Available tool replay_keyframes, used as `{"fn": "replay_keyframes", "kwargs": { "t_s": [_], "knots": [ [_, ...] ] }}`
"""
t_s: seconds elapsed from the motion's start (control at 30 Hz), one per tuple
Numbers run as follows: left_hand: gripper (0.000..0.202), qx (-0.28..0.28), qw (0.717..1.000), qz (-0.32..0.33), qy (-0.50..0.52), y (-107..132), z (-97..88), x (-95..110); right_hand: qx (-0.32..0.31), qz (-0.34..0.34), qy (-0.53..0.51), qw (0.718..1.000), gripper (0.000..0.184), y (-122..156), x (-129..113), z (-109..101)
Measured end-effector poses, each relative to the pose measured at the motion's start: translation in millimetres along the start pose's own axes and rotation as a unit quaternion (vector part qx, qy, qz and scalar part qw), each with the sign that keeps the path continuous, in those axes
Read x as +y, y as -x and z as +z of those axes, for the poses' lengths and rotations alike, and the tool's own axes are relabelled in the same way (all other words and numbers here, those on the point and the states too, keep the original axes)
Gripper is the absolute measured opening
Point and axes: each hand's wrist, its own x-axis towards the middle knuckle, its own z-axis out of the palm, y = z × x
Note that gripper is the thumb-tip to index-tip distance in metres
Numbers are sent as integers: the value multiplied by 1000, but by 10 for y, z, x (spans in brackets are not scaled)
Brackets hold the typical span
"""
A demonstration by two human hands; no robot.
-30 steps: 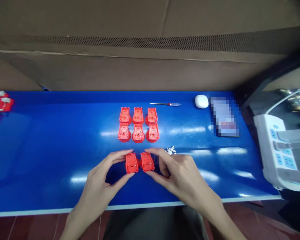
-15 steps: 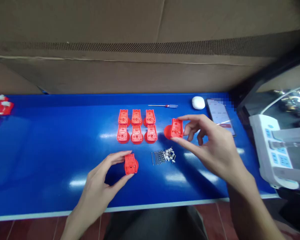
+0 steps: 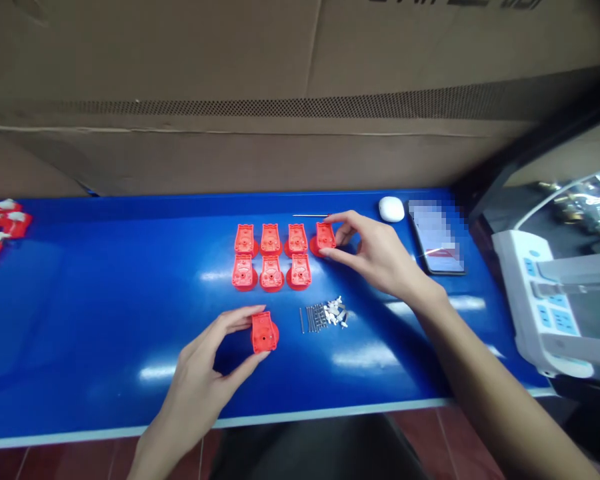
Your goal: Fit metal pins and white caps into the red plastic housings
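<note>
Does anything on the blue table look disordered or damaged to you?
Nothing looks clearly damaged or spilled. The small white pieces look untidy: they lie in a loose heap, while the metal pins beside them are lined up.

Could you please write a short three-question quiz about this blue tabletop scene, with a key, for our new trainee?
1. How many red parts line up in the back row, counting the red part at the right hand?

2. True or false: the metal pins lie to the left of the small white pieces.

3. What does the left hand hold between thumb and finger?
A) the phone
B) a red part set apart from the rows
C) the white power strip

Key: 1. Four. 2. True. 3. B.
</note>
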Motion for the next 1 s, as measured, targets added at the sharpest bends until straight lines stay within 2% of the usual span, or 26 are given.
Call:
{"fn": "replay_keyframes", "kwargs": {
  "t_s": [0.37, 0.57, 0.7, 0.8, 0.87, 0.93, 1.0],
  "knots": [
    [49, 0, 1000, 5, 1, -32, 28, 41, -9, 2, 1, 1000, 45, 11, -53, -13],
    [50, 10, 1000, 27, 10, -57, 40, 67, -10, -3, 14, 1000, 44, -3, -45, 3],
    [51, 22, 999, 25, 29, -81, 80, 115, -15, -5, 38, 999, 55, 24, -63, -61],
    [52, 51, 996, 22, 71, -95, 146, 196, 5, 3, 93, 996, 63, 154, -212, -191],
    [54, 58, 993, 24, 105, -104, 207, 265, 27, -5, 84, 996, 52, 310, -395, -275],
    [57, 55, 988, 32, 140, -111, 273, 333, 44, -42, 45, 997, 39, 500, -610, -315],
    [63, 51, 983, 46, 169, -113, 333, 391, -11, -68, -15, 998, 37, 691, -801, -294]
  ]
}}
